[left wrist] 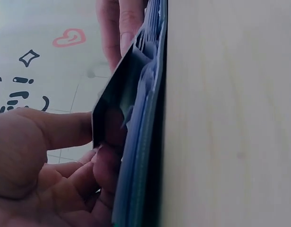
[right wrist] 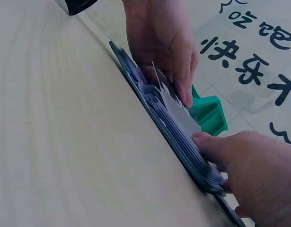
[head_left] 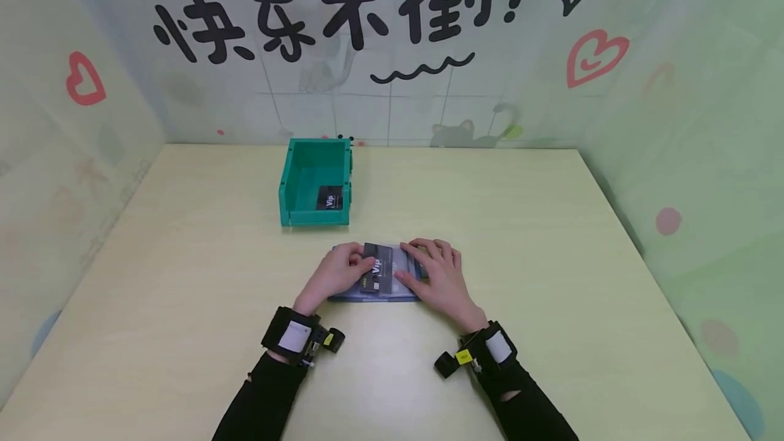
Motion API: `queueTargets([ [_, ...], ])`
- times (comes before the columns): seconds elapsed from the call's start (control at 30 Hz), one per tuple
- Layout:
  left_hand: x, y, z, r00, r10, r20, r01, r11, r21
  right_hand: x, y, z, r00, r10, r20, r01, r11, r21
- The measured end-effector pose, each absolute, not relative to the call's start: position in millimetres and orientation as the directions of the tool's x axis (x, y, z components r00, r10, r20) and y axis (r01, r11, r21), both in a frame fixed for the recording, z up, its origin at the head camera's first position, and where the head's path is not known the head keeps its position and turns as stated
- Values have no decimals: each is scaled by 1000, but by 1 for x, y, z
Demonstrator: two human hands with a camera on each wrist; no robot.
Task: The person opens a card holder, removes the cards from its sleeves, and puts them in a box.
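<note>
A card holder book (head_left: 349, 297) with several clear sleeves lies open on the table, its long side across. My left hand (head_left: 339, 269) pinches a dark card (head_left: 378, 274) marked "Vip" at its left edge, thumb on top. In the left wrist view, this card (left wrist: 118, 85) tilts up from the sleeves (left wrist: 140, 101), its far side against them. How far it sits inside a sleeve cannot be told. My right hand (head_left: 437, 278) rests spread on the book's right part, thumb (right wrist: 214, 144) and fingertips touching the sleeves. Part of another dark card (head_left: 422, 270) shows beneath it.
A green open-front bin (head_left: 315, 218) stands behind the book, slightly left, with another dark "Vip" card (head_left: 330, 198) inside. The pale wooden table (head_left: 527, 223) meets printed fabric walls at the back and both sides. Each wrist wears a strapped camera.
</note>
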State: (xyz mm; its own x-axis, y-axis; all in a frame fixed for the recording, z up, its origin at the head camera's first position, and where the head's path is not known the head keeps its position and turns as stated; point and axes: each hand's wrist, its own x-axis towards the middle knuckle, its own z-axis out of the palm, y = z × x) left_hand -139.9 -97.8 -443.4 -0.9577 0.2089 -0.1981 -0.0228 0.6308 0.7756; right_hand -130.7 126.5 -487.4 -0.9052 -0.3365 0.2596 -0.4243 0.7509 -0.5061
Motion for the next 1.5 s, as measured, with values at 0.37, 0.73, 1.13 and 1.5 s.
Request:
queueTargets([
  [0.37, -142, -116, -434, -970, 170, -174, -31, 625, 780, -132, 127, -489, -910, -329, 251, -414, 750, -516],
  [0.73, -160, -146, -423, -986, 63, -156, -101, 526, 845, -130, 126, -487, -906, -339, 253, -422, 749, -510],
  [1.13, -186, -165, -417, -995, -61, -75, -94, 448, 889, -130, 126, -486, -902, -340, 265, -430, 745, -509],
  [1.5, -201, -157, -418, -981, -165, 107, 5, 520, 854, -130, 127, -485, -901, -341, 268, -433, 747, -505],
])
